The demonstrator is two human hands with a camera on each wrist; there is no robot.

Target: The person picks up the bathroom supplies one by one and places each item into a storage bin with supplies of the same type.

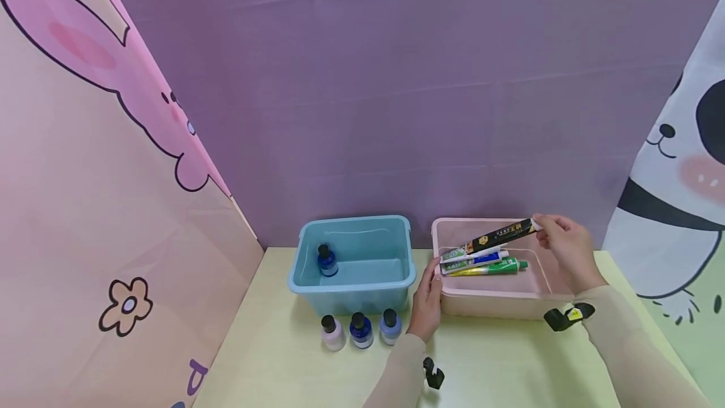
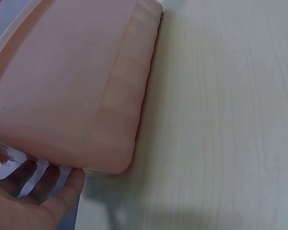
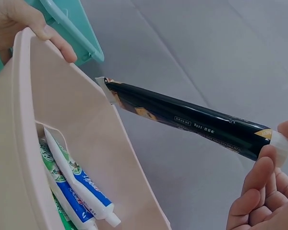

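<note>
My right hand (image 1: 566,247) pinches a black toothpaste tube (image 1: 501,235) by its white cap (image 3: 281,143), holding it slanted over the pink bin (image 1: 498,305). My left hand (image 1: 426,304) grips that bin at its left end, thumb on the rim in the right wrist view and fingers (image 2: 72,184) against the outer wall in the left wrist view. Inside the bin lie white, blue and green toothpaste tubes (image 3: 81,184) and a green and yellow tube (image 1: 493,267), bunched toward the left end.
Left of the pink bin stands a blue bin (image 1: 354,298) with one dark blue bottle (image 1: 326,262) inside. In front of it stand a pale pink bottle (image 1: 333,334), a dark blue bottle (image 1: 360,331) and a light blue bottle (image 1: 390,327). A purple backdrop (image 1: 362,112) rises behind.
</note>
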